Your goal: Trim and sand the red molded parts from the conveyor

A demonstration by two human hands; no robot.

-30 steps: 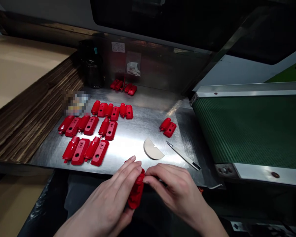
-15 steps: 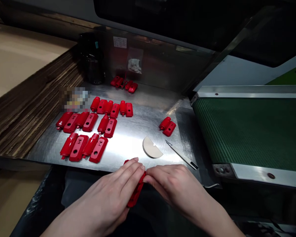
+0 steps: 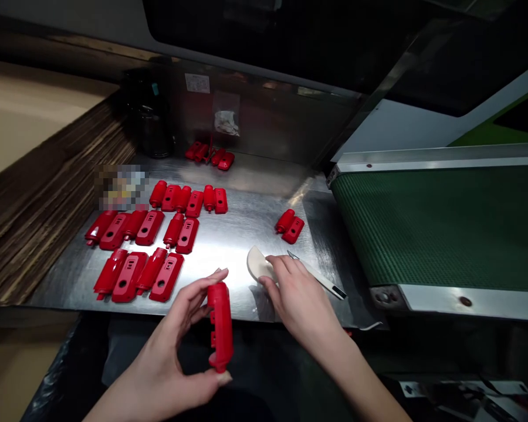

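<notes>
Over the steel benchtop [image 3: 240, 234]'s near edge, I see the left hand [image 3: 169, 351] gripping a red shell [image 3: 223, 325], its length near-to-far; far-right of it, the right hand [image 3: 301, 296] touches a pale half-disc [image 3: 256, 264], whether gripped I can't tell.

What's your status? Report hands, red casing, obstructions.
Left hand gripping red plastic casing. Right hand on cream half-disc. Craft knife lying close beside right hand.

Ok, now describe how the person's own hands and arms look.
The left hand and right hand are both ungloved, and no sleeve shows on either arm up to the picture's edge. No ring, watch, bracelet, cable or marking can be seen on them.
</notes>
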